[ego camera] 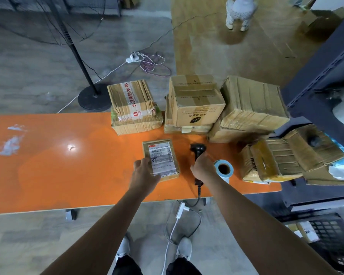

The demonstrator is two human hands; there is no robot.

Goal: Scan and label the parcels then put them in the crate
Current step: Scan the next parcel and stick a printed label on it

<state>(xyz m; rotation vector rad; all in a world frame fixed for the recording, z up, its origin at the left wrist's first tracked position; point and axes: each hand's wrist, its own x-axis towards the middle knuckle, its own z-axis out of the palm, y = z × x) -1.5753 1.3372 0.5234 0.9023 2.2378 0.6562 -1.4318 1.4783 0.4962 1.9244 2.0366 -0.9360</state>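
A small flat cardboard parcel (160, 158) with a white shipping label on top lies on the orange table (58, 165). My left hand (145, 171) rests on its near left corner, fingers spread over the label. My right hand (202, 167) grips the handle of a black barcode scanner (198, 150), whose head points away from me, just right of the parcel. A roll of blue-edged labels (223, 169) stands right of the scanner. The black crate (330, 241) sits on the floor at the lower right.
Several stacked cardboard boxes (197, 104) line the table's far and right side, with a worn one (282, 159) at the right end. A dark metal shelf (326, 92) rises on the right. A fan stand (93, 98), cables and a power strip lie on the floor beyond.
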